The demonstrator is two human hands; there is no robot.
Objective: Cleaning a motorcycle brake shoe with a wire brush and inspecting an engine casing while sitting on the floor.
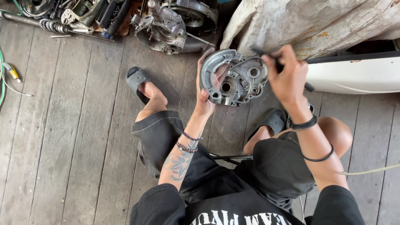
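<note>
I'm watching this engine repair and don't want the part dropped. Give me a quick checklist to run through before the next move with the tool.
1. Left hand grips the grey metal engine casing by its curved edge: ok.
2. Right hand holds the thin dark tool: ok.
3. Tool tip touching the casing: cannot tell, the tip is blurred.
4. Casing held above the wooden plank floor, between the knees: ok.
5. Both sandalled feet, left sandal, flat on the floor: ok.
6. Other engine parts lie apart from the hands: ok.
</note>
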